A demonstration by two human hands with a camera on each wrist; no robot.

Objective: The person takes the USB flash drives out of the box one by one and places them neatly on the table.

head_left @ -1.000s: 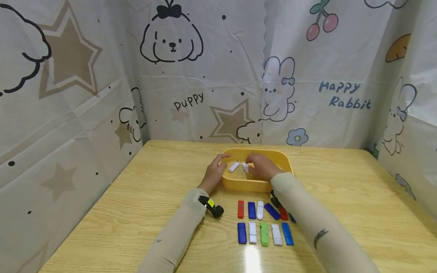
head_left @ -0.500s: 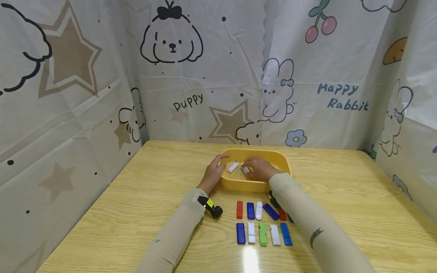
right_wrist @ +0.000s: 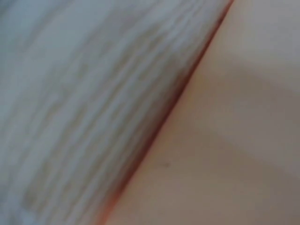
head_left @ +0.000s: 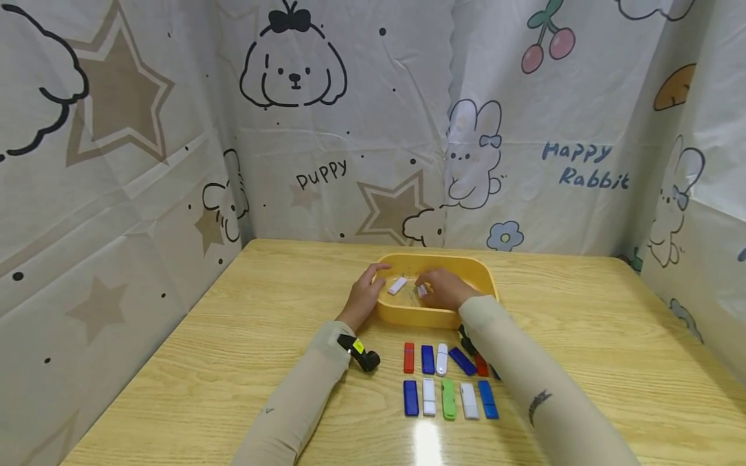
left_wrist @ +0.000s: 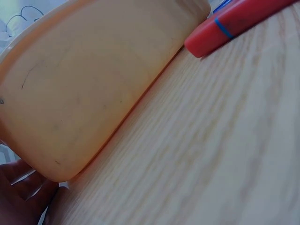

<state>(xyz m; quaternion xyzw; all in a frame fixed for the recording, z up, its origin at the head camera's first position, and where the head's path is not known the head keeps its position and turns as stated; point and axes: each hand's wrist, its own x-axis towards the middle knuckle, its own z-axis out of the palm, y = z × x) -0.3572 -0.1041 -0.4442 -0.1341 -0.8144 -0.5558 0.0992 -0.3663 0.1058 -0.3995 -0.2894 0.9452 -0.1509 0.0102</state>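
A yellow tray [head_left: 466, 268] sits on the wooden counter [head_left: 233, 362]. The left hand [head_left: 362, 298] holds the tray's left rim, thumb over the top. The right hand [head_left: 444, 288] is inside the tray, and its fingers pinch a small white stick [head_left: 421, 290]. Another white stick [head_left: 398, 285] lies in the tray just beside it. In front of the tray, little sticks lie in two rows. The near row goes blue [head_left: 410, 397], white [head_left: 429, 396], green [head_left: 448, 398], white [head_left: 469, 400], blue [head_left: 488, 399]. The far row starts red [head_left: 408, 357], blue [head_left: 428, 359], white [head_left: 441, 358]. Cartoon cloth [head_left: 326, 129] hangs behind.
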